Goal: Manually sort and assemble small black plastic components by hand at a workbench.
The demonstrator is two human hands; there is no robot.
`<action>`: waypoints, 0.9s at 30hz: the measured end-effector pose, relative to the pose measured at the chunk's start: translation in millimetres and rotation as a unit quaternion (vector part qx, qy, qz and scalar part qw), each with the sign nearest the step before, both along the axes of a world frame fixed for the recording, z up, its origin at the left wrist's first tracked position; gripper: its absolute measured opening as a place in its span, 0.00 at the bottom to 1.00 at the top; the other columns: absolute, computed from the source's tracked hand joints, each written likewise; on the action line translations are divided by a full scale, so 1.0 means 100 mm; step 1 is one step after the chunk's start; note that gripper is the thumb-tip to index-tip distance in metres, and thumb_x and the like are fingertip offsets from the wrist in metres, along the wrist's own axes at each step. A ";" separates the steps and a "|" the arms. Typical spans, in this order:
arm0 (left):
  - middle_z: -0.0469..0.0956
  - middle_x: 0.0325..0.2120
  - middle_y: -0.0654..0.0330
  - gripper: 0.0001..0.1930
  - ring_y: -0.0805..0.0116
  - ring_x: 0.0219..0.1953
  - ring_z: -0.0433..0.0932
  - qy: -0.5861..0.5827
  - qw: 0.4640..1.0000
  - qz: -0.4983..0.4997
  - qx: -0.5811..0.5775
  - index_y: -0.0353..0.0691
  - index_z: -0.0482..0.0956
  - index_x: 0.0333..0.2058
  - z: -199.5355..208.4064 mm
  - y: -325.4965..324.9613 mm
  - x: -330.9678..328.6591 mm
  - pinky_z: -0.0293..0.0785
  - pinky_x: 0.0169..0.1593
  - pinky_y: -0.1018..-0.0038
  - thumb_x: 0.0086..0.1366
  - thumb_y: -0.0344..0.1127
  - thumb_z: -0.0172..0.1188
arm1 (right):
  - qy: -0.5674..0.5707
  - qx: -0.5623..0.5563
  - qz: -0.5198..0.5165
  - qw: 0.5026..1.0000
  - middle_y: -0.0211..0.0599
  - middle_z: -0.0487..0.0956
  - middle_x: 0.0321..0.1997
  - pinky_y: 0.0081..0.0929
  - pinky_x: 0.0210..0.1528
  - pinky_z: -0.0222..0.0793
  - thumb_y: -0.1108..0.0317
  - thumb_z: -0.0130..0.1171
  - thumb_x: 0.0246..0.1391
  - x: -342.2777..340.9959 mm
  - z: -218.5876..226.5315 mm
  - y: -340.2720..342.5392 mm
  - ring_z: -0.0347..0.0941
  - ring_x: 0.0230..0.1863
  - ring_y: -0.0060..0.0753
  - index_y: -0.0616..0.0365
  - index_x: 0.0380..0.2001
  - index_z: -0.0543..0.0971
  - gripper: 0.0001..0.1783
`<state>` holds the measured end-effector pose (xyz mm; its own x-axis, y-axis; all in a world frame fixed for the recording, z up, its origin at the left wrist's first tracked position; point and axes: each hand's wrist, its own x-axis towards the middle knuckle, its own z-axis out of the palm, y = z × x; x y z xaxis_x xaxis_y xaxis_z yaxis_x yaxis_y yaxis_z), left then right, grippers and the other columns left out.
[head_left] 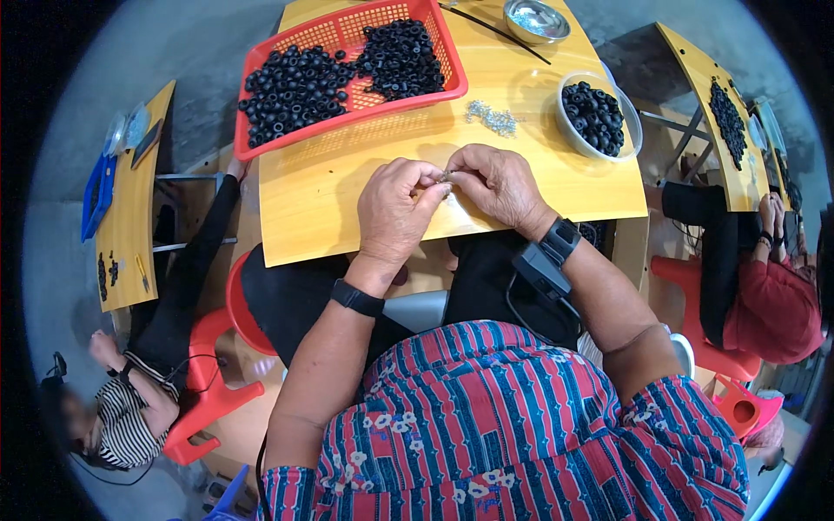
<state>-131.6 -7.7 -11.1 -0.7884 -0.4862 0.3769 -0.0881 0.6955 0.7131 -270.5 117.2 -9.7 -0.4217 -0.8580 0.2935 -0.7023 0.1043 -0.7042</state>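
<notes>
a: what have you got between your fingers there?

b: your left hand (397, 211) and right hand (497, 184) are drawn together over the near edge of the yellow wooden table (330, 187), fingertips meeting. both pinch a small metal piece (446, 176), silvery and tiny; its exact shape is too small to tell.

a: and what lies around your hands?

b: just beyond your right hand, toward the middle of the table, sits a loose scatter of small shiny metal parts (492, 118), glinting and irregular. at the far left corner stands a red plastic basket (447, 54) with a mesh wall, holding two heaps of black rubber rings (295, 87), matte and round with a hole through each.

a: more of those rings anywhere?

b: yes, at the right edge there is a white round bowl (632, 130) filled with the same black rings. at the far edge a steel bowl (556, 33), smooth and reflective, holds something silvery. a thin dark stick (495, 33) lies beside it, slanted.

a: and your wrists?

b: a black band (356, 298) on your left wrist, a bulkier black strapped device (549, 257) on the right. the table's surface is smooth and glossy.
</notes>
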 end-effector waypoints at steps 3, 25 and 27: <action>0.76 0.23 0.61 0.05 0.69 0.25 0.74 0.006 1.000 0.001 -0.003 0.39 0.81 0.29 -0.02 -0.01 0.00 0.72 0.30 0.72 0.54 0.29 0.67 | -0.005 0.013 -0.001 1.000 0.41 0.80 0.30 0.40 0.34 0.72 0.61 0.60 0.54 0.00 -0.01 0.00 0.77 0.32 0.48 0.53 0.32 0.79 0.08; 0.75 0.23 0.60 0.05 0.67 0.25 0.75 0.006 1.000 0.008 -0.004 0.38 0.80 0.31 -0.02 -0.01 0.00 0.72 0.31 0.72 0.58 0.31 0.65 | 0.013 0.011 -0.001 1.000 0.39 0.80 0.30 0.36 0.35 0.73 0.64 0.60 0.53 0.01 -0.01 0.00 0.78 0.32 0.45 0.54 0.33 0.80 0.07; 0.75 0.23 0.60 0.05 0.67 0.25 0.75 0.004 1.000 0.009 -0.004 0.38 0.80 0.31 -0.02 0.00 0.00 0.72 0.31 0.72 0.59 0.31 0.65 | 0.020 0.005 0.000 1.000 0.38 0.80 0.30 0.31 0.35 0.73 0.67 0.62 0.53 0.01 -0.02 0.00 0.78 0.30 0.41 0.55 0.33 0.81 0.06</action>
